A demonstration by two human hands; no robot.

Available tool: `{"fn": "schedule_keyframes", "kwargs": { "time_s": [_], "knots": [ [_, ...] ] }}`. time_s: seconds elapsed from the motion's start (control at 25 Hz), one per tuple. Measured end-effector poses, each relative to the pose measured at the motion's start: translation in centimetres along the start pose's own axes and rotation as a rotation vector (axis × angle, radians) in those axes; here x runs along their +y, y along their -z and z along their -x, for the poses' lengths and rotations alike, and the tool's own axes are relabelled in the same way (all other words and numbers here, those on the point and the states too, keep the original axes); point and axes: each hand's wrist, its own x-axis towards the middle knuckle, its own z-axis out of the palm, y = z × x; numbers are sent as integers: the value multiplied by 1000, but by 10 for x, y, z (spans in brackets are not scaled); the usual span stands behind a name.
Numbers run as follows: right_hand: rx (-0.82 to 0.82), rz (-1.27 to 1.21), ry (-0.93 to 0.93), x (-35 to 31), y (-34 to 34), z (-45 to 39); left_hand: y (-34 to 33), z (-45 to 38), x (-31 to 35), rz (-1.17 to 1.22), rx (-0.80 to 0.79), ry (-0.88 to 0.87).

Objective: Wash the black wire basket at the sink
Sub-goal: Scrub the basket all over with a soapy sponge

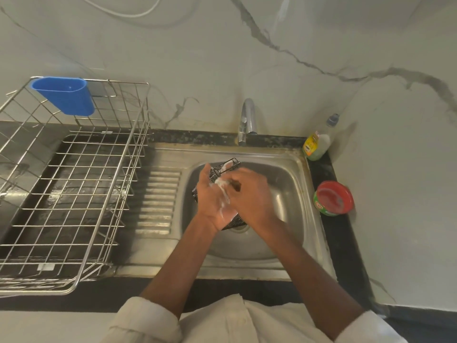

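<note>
Black wire basket (223,169) is held over the bowl of the steel sink (291,169), above and slightly left of the drain. It is tilted, far end raised; only its far rim and a bit of mesh at the near end show past the hands. White suds sit on the rim and on the mesh.

Left hand (214,199): palm turned up and to the right, fingers extended along the basket's left side, supporting it from beneath; suds on palm and fingers. The fingers look fairly straight, but whether any curl round the wire cannot be told, since their tips are hidden by the basket.

Right hand (249,191): back of hand toward camera, fingers bent and pressed onto the top of the basket, next to the left hand's thumb. Whether it holds a scrubber or only the wire cannot be told. Both forearms are bare; rolled pale sleeves at the near edge.

Faucet (247,120): at the far rim of the sink, spout pointed down toward the bowl; no stream can be made out.

Right of the sink, on the dark counter: a dish-soap bottle (317,144) in the far corner; nearer, a round red-and-green tub (333,198), open, with pale paste inside.

Left of the bowl: ribbed drainboard (158,201), then a large steel wire dish rack (74,184). A blue plastic cup holder (65,95) hangs on the rack's far rim.

Wall behind is pale marble-look panel.
</note>
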Motion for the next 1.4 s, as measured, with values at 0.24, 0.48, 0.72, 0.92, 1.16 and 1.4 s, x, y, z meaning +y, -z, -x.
{"fn": "schedule_keyframes", "kwargs": {
  "time_s": [0.24, 0.48, 0.72, 0.92, 1.16, 1.4],
  "knots": [
    [-69, 114, -108, 18, 25, 17, 4, 1, 1, -42, 16, -16],
    [45, 158, -48, 18, 15, -27, -9, 11, 1, -43, 30, -16],
    [108, 116, -129, 41, 13, -2, -11, 12, -12, -117, 103, 22],
    [140, 79, -74, 33, 10, -38, -18, 10, -11, -151, 107, -1],
    [192, -24, -150, 26, 10, -50, -20, 7, -10, -195, 65, 17],
    [193, -105, -247, 34, 19, -48, -12, -2, -16, -308, 122, -16]
  ]
}}
